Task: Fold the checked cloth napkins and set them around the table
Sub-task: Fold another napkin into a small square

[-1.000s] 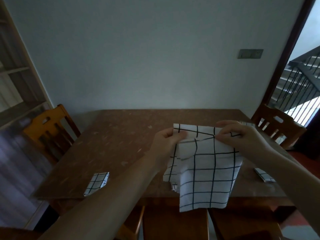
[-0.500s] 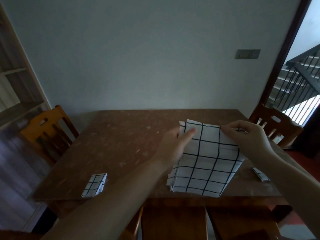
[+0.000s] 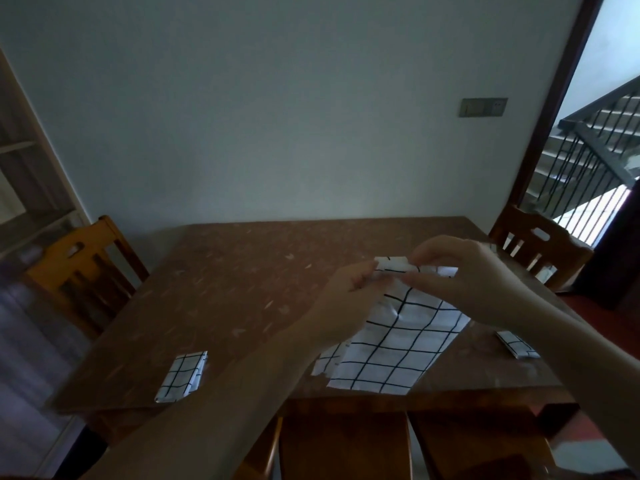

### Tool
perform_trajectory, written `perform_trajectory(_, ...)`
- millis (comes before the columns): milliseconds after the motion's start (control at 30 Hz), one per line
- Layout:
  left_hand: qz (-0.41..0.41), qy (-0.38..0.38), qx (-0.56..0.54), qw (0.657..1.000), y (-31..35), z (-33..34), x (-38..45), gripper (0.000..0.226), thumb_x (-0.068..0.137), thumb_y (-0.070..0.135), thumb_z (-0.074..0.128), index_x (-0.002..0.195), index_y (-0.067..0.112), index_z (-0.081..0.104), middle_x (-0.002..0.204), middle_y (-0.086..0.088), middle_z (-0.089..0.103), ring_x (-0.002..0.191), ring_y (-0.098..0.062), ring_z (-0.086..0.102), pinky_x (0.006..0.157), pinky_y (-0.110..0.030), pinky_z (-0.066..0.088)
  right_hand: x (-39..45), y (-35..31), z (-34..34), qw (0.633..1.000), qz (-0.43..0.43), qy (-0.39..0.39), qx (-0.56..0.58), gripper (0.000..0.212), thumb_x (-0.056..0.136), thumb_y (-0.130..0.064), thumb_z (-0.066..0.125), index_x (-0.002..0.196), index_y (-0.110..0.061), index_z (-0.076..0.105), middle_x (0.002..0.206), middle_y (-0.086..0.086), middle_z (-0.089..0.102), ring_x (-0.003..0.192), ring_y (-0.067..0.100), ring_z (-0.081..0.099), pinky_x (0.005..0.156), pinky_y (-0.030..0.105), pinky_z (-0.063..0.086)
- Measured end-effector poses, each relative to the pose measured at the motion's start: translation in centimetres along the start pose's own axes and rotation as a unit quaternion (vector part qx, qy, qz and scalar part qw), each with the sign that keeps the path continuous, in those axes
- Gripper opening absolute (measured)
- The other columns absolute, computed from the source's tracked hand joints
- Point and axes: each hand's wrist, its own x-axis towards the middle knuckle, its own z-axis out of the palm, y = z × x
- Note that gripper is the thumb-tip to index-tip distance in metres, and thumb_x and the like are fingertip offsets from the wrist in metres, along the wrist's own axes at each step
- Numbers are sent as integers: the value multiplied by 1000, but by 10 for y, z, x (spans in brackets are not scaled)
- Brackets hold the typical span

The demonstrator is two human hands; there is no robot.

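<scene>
Napkin [image 3: 391, 344] now lies mostly flat on the table [image 3: 221, 292] at the near edge, right of centre. A second ago it hung off the edge in the air; half a second ago it was a folded panel held up by its top corners. The top edge is now rolled or doubled toward the person, a narrow band between the two hands.

Left hand [image 3: 343, 299] pinches the left end of that band, fingers curled on the cloth. Right hand [image 3: 464, 275] pinches the band from above, thumb and fingers closed on it. Hands are close together, both on the far edge of the cloth.

Read: next fold is under way, cloth has gone from hanging to supported. Not yet down to the size of the finished ones.

Two folded napkins already placed: one [image 3: 181, 375] near the left front corner, one [image 3: 517, 344] near the right edge. A third may lie by the right chair, too hidden to tell.

Table is brown, speckled and glossy. Wooden chairs at left [image 3: 83, 271] and right [image 3: 533, 247], more chair backs at the near side. Pale wall behind with a switch plate [image 3: 483, 107]. Shelving at left; doorway with a stair railing [image 3: 595, 147] at right. Light is dim.
</scene>
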Motion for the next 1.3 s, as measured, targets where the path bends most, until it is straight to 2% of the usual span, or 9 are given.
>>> perform_trajectory(100, -20, -10, -30, 999, -2, -2, 1, 33, 99, 38, 44, 113, 24, 70, 100, -29, 62, 90, -23, 50, 82, -42, 39, -1, 3, 1, 997, 45, 15, 61, 12, 71, -43, 76, 78, -35, 70, 84, -19, 69, 84, -7, 62, 75, 21, 44)
perform_trajectory(333, -27, -14, -30, 999, -2, -7, 1, 73, 86, 58, 46, 103, -13, 53, 89, -11, 52, 80, -24, 44, 73, -39, 37, 1, -3, -7, 992, 48, -12, 119, 29, 57, -54, 69, 76, -33, 75, 106, -18, 69, 100, -5, 63, 90, 20, 47)
perform_trajectory(433, -45, -32, -12, 998, 0, -9, 0, 59, 99, 47, 43, 109, -10, 55, 90, -19, 55, 84, -22, 46, 73, -28, 44, 4, -7, -11, 988, 54, -47, 135, 18, 65, -48, 70, 73, -34, 77, 108, -21, 69, 101, -7, 63, 90, 19, 46)
perform_trajectory(533, -49, -47, -4, 998, 3, -7, -2, 42, 106, 34, 36, 116, 4, 63, 105, -25, 64, 88, -31, 62, 86, -40, 51, 4, -11, -9, 990, 61, -51, 115, 6, 77, -33, 72, 77, -30, 78, 96, -23, 72, 90, -6, 66, 76, 9, 49)
perform_trajectory(767, -80, -56, -12, 995, 8, -2, -5, 31, 107, 29, 30, 110, 42, 59, 99, 37, 65, 101, 18, 57, 94, -8, 43, 4, -16, -3, 993, 91, 5, 77, 14, 83, -31, 72, 69, -29, 75, 68, -7, 72, 60, 8, 65, 58, 17, 49)
perform_trajectory(933, -51, -52, -28, 997, -1, 0, -3, 47, 102, 50, 33, 129, 23, 60, 127, 7, 64, 122, -8, 56, 109, -36, 41, 4, -16, 1, 993, 93, 15, 66, 13, 84, -29, 72, 71, -27, 75, 59, -14, 67, 50, -3, 56, 47, 7, 39)
perform_trajectory(1100, 21, -3, 41, 999, 2, 3, 1, 32, 104, 25, 45, 82, 4, 55, 62, 6, 40, 58, -11, 37, 56, -27, 34, 6, -15, 4, 995, 78, 18, 56, 13, 83, -32, 72, 71, -26, 75, 52, -16, 61, 45, -4, 49, 45, 7, 35)
perform_trajectory(1200, -24, 20, 26, 999, 3, -9, 4, 34, 103, 30, 46, 98, 2, 64, 81, -19, 62, 71, -25, 58, 69, -44, 52, 7, -13, -3, 997, 70, -23, 29, 17, 83, -42, 68, 73, -29, 74, 60, -18, 66, 50, -4, 55, 49, 6, 39)
perform_trajectory(1300, -80, 34, -12, 996, 2, -32, 3, 29, 102, 28, 47, 96, 16, 72, 91, -2, 75, 85, -17, 71, 79, -34, 59, 7, 0, -15, 992, 76, -94, -31, 42, 71, -67, 56, 64, -27, 71, 52, -7, 61, 42, 6, 46, 45, 14, 38)
